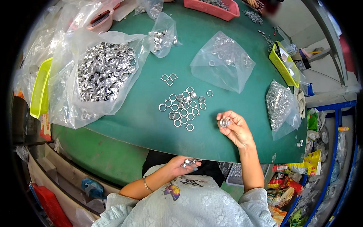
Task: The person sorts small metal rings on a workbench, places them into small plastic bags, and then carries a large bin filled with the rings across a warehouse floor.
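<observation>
Well, right fingers [230, 114] pinch metal ring [224, 122]; left fingers [181, 160], half-curled, hold several rings [189, 162]; lettering [192, 182] on shirt [204, 212].

Your loose rings [181, 104] look like bare metal, bright and glossy, on a smooth, mostly matt tabletop [145, 117]. Big bag [63, 87] by you is thin, translucent plastic film, shiny and crinkled; pink tray [227, 15], moulded plastic. Your shirt [185, 206] is matt, textured cloth; bracelet [145, 183], shiny metal.

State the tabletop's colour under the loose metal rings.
Green; the tabletop shows best in the head view.
</observation>
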A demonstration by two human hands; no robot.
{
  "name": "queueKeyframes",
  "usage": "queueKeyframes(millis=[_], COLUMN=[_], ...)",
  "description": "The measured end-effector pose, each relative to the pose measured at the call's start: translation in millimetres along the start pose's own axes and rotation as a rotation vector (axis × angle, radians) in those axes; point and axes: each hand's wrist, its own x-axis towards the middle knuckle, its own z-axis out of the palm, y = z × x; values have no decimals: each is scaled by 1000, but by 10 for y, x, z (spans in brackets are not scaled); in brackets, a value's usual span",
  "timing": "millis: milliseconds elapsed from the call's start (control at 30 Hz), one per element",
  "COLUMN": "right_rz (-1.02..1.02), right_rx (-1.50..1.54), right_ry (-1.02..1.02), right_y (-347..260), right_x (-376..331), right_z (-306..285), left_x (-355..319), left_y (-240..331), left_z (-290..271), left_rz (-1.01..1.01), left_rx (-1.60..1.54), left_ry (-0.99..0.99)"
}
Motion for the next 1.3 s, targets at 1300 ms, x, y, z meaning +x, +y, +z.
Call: queueKeyframes(millis=[1300], right_rz=[-18], right_rx=[-688], right_ry=[-189], right_y=[-483], right_x=[956], right_z=[711], left_x=[-8], left_y=[15], left_z=[-89], left_rz=[51], left_rx=[181], left_ry=[-12])
